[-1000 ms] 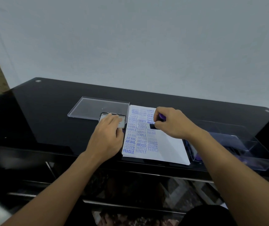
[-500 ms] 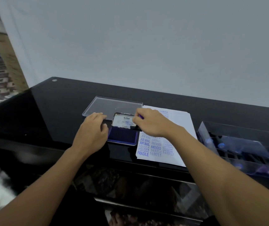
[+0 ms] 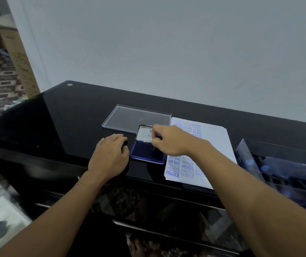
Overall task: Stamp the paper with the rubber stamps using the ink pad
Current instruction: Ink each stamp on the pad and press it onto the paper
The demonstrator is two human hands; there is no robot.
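Note:
An open ink pad (image 3: 144,152) with a blue pad and a raised lid sits on the black table (image 3: 74,117). My right hand (image 3: 169,140) grips a purple-handled rubber stamp (image 3: 155,152) and holds it down on the blue pad. My left hand (image 3: 109,156) rests flat on the table just left of the ink pad, fingers relaxed. The white paper (image 3: 217,145), right of the pad, carries several blue prints such as FRAGILE, AIR MAIL, AMENDED and SAMPLE.
A clear plastic lid (image 3: 126,117) lies flat behind the ink pad. A clear box (image 3: 278,164) holding more stamps stands at the right edge. A white wall rises behind the table; patterned floor shows at far left.
My right hand carried the stamp from the paper leftward onto the ink pad. My left hand left the pad's lid, which now stands open, and settled on the table beside it.

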